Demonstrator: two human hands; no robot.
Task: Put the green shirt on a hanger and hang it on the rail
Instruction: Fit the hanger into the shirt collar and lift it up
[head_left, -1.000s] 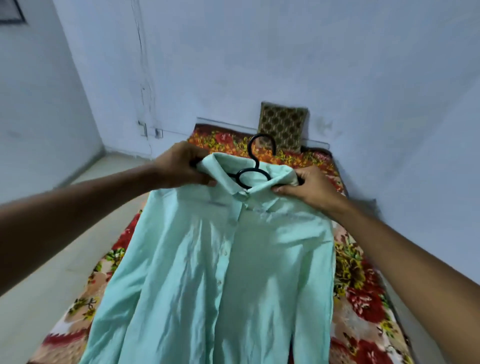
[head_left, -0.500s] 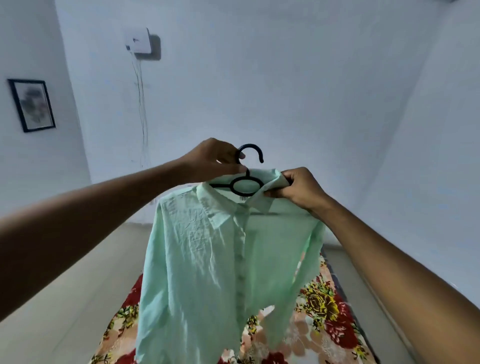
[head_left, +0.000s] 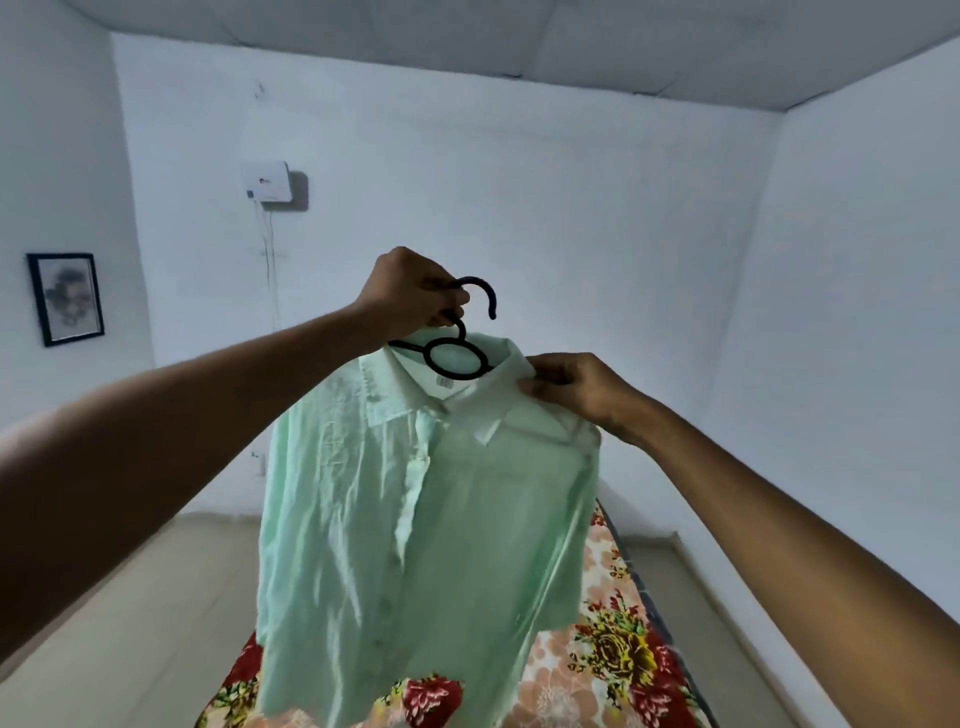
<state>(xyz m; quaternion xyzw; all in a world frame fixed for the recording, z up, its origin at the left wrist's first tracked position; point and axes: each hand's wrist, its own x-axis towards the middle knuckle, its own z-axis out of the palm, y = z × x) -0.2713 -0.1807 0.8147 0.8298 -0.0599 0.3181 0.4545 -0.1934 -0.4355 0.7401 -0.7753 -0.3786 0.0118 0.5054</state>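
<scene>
Now, in the head view, the pale mint-green button-front shirt (head_left: 415, 509) hangs clear in the air from the black plastic hanger with a ring below its hook (head_left: 457, 358); a second ago it still lay spread over the red-and-orange floral bedspread (head_left: 618, 644), and half a second ago its hem was only just coming off the cloth. The left hand (head_left: 410, 296) has shifted from the shirt's shoulder to the neck of the hanger, fingers curled round it just under the hook, and carries the weight. The right hand (head_left: 571, 389) pinches the collar on its own side, as it did earlier, apparently straightening the fabric over the hanger arm. The shirt's lower edge hangs over the bedspread's near end, whether touching or not I cannot tell.

To my judgement the dressing step is done, or nearly so, and carrying comes next. No rail shows among the white walls, the small white wall box (head_left: 270, 182) and the framed picture (head_left: 66, 299).
</scene>
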